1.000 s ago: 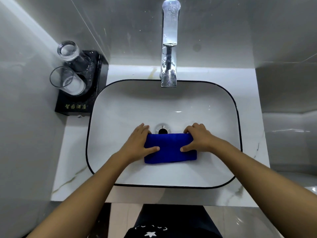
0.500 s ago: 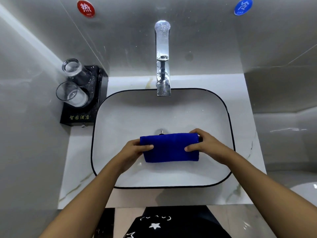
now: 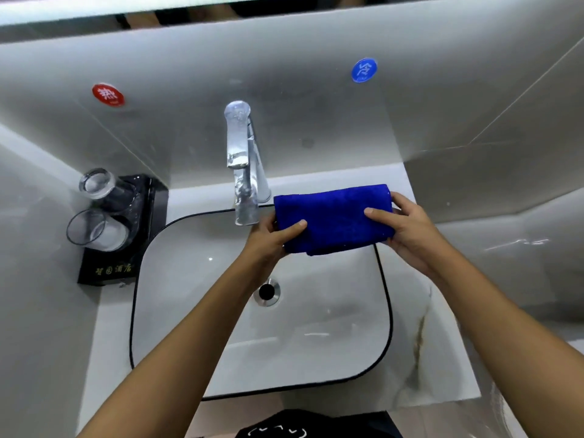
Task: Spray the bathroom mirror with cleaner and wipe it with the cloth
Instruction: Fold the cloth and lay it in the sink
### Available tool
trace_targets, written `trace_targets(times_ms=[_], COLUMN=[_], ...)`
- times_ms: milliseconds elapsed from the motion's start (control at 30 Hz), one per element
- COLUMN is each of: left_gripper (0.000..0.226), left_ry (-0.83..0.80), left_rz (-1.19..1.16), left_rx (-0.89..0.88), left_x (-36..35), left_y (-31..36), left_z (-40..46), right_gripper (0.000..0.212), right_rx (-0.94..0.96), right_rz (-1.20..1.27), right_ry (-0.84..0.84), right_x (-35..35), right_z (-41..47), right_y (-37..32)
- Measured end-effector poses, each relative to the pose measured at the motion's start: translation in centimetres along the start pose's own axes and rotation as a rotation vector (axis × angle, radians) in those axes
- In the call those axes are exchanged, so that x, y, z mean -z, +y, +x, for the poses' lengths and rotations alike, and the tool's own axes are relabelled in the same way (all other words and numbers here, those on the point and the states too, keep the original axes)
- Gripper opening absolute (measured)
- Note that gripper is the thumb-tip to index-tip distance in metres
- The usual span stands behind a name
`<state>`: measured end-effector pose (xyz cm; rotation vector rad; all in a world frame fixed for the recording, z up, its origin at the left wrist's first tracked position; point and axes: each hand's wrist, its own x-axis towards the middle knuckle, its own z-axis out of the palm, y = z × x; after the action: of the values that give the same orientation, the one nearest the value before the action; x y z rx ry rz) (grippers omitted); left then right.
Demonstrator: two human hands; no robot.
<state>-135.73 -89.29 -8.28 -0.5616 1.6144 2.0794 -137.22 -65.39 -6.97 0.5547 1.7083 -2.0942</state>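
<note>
A pale grey glossy tiled wall (image 3: 316, 90) fills the upper part of the view, with the lower edge of the bathroom mirror (image 3: 94, 11) just showing along the top. Below it lies a white marble-veined stone desk (image 3: 442, 358), and set on that a white rounded-rectangular ceramic basin with a thin black rim (image 3: 189, 311). The person's two bare forearms reach in from the bottom edge, over the basin.

At the desk's left rear corner stands a black glossy block-shaped tray with gold lettering (image 3: 107, 270), carrying two clear drinking glasses (image 3: 94, 229), one behind the other.

The folded, deep blue microfibre cloth (image 3: 331, 219) is held in the air above the basin's rear right edge, just right of the tall chrome tap (image 3: 243, 172). The left hand (image 3: 271, 235) pinches the cloth's left end, thumb lying on top, fingers hidden under it. The right hand (image 3: 407, 229) grasps the right end the same way, thumb across the top, fingers curled round the far edge.

In the basin floor sits a round chrome drain with a dark opening (image 3: 267, 292). On the wall, a round red sticker with a white character (image 3: 108, 94) sits left of the tap and a round blue sticker with a white character (image 3: 364, 70) to its right.
</note>
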Motion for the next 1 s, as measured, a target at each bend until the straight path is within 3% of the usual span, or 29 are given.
trace_targets(times_ms=[200, 600, 833, 1000], left_gripper=[0.037, 0.032, 0.017, 0.026], left_ry=[0.044, 0.108, 0.167, 0.2], left_rz=[0.104, 0.507, 0.552, 0.559], left_rx=[-0.041, 0.168, 0.275, 0.294], left_x=[-5.9, -9.3, -10.5, -10.4], left_y=[2.8, 3.1, 0.9, -0.5], left_z=[4.9, 17.1, 21.6, 24.1], right_gripper=[0.032, 0.03, 0.029, 0.017], right_rx=[0.017, -0.111, -0.183, -0.177], right_rz=[0.035, -0.125, -0.23, -0.265], right_ry=[0.105, 0.122, 0.162, 0.186], right_x=[4.6, 9.8, 11.7, 12.2], right_z=[3.7, 15.1, 19.8, 21.7], right_y=[-3.2, -2.6, -0.6, 0.8])
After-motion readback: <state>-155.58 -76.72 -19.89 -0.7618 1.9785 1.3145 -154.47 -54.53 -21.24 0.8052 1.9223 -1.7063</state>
